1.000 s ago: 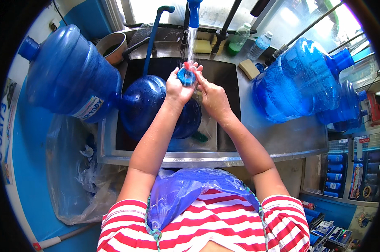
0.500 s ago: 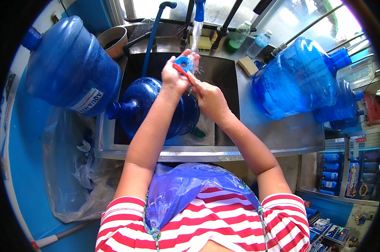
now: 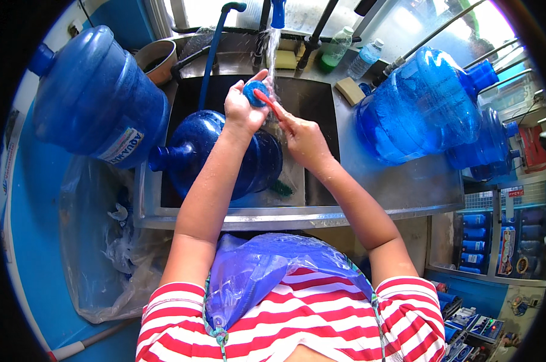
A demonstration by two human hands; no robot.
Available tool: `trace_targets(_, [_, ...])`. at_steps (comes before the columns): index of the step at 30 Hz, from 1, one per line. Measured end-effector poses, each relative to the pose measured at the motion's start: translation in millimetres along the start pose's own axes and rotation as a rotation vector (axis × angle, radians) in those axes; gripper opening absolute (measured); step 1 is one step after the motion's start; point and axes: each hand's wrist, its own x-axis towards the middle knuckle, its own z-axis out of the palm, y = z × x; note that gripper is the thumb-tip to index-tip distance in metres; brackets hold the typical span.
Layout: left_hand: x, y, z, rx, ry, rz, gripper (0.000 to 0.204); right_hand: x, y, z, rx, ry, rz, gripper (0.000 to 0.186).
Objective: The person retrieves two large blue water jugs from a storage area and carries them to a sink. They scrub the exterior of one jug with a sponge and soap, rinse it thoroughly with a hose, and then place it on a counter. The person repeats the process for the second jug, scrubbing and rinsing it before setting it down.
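Observation:
My left hand cups a round blue bottle cap in its palm and fingers, over the back of the sink. My right hand grips a slim red brush that looks like a toothbrush, its head set against the cap. The stream of water runs from the blue spout just behind and right of the cap, splashing around both hands. Under my left forearm a large blue water jug lies on its side in the sink, neck to the left.
Big blue jugs stand tilted left and right of the sink. Along the back ledge are a brown pot, a green-liquid bottle, a clear bottle and a beige block. A clear plastic bag hangs at the lower left.
The cap has turned to face upward more and sits slightly left of the stream. The brush has moved with it, its head now over the cap. The whole view has shifted slightly.

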Motion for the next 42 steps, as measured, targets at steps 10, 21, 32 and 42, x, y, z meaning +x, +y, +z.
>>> trace_targets(10, [1.1, -13.9, -15.9, 0.506, 0.083, 0.373, 0.029, -1.7, -0.1, -15.3, -0.164, -0.007, 0.096, 0.043])
trace_targets(21, [3.6, -14.7, 3.5, 0.285, 0.024, 0.071, 0.035, -4.2, 5.2, -16.0, -0.280, -0.173, 0.172, 0.039])
trace_targets(32, [11.3, -10.1, -5.0, 0.208, -0.027, 0.072, 0.034, 22.9, -8.3, -25.2, 0.136, -0.225, 0.236, 0.030])
trace_targets(42, [-1.5, 5.4, -16.1, 0.335, 0.012, -0.037, 0.022, 42.6, 19.7, -57.7, -0.508, -0.413, -0.036, 0.044])
